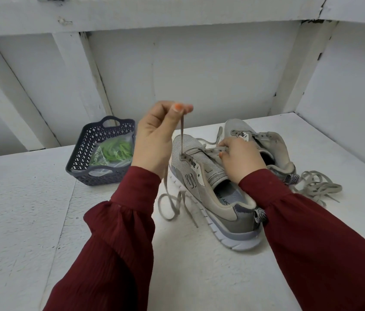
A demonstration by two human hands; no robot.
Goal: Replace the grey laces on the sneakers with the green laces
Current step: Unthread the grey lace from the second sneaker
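Two grey sneakers stand side by side on the white surface. My left hand [154,135] pinches a grey lace [181,135] and holds it taut above a front eyelet of the near sneaker [219,207]; the lace's loose end lies looped [172,205] beside the shoe. My right hand [239,160] grips the eyelet flap of the near sneaker near its tongue. The far sneaker [266,142] shows bare eyelets, and a loose grey lace [316,187] lies in a heap to its right. Green laces [115,150] sit in a clear bag inside the basket.
A dark perforated plastic basket [82,153] with handles stands left of the shoes. White wooden walls and beams enclose the back and the right side of the surface [31,209].
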